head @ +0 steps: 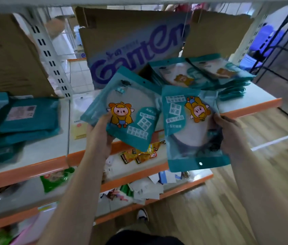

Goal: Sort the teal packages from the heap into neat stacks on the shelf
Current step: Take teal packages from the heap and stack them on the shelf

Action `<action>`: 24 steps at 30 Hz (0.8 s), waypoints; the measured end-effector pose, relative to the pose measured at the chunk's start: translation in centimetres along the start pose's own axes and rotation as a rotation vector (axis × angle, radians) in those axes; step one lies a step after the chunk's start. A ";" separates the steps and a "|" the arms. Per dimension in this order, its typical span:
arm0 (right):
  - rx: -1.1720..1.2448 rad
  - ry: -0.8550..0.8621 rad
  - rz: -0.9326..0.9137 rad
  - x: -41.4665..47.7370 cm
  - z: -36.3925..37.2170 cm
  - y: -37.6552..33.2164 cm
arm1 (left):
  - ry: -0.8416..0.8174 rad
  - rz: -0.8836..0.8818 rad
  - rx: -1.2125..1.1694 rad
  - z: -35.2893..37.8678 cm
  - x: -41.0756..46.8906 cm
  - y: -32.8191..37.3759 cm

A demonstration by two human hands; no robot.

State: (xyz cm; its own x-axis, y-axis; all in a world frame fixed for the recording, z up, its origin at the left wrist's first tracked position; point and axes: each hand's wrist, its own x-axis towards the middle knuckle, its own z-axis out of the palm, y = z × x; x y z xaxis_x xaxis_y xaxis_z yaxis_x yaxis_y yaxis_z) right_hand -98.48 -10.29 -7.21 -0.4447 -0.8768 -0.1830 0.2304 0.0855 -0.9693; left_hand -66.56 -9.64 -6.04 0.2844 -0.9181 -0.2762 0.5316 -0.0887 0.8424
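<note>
Mid-sort. One teal pkg point(127, 110) gripped in left hand point(99, 137), print upright. Second pkg point(190, 128) gripped in right hand point(228, 133), print inverted. Both held before shelf point(259, 96), heap point(201, 75) behind. Next, prob.: second pkg to be flipped, both laid on stack point(28, 117) at left.

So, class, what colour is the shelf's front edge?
Orange; the shelf edge shows best in the head view.
</note>
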 end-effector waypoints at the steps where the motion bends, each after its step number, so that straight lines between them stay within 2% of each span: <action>1: -0.001 0.001 -0.004 0.8 -0.4 -0.4 | -0.015 0.010 -0.005 1.0 0.3 -0.1; 6: -0.021 0.013 -0.031 5.4 -2.0 -3.0 | -0.177 0.063 -0.068 6.7 3.1 -1.6; 11: -0.038 0.060 -0.056 9.8 -3.8 -5.5 | -0.243 0.027 -0.118 12.4 5.8 -3.3; 16: -0.031 0.048 -0.091 13.0 -4.7 -7.8 | -0.340 0.093 -0.082 16.1 7.9 -4.4; 24: -0.080 -0.038 -0.099 19.5 -6.4 -9.9 | -0.293 0.171 -0.103 20.4 8.4 -6.5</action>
State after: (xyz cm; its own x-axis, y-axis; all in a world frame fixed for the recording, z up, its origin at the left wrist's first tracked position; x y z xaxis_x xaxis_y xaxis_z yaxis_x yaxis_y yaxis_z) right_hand -114.99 -25.18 -2.28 -0.4285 -0.8999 -0.0808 0.1163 0.0338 -0.9926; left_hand -83.91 -24.72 -4.37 0.1431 -0.9895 0.0224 0.5782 0.1020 0.8095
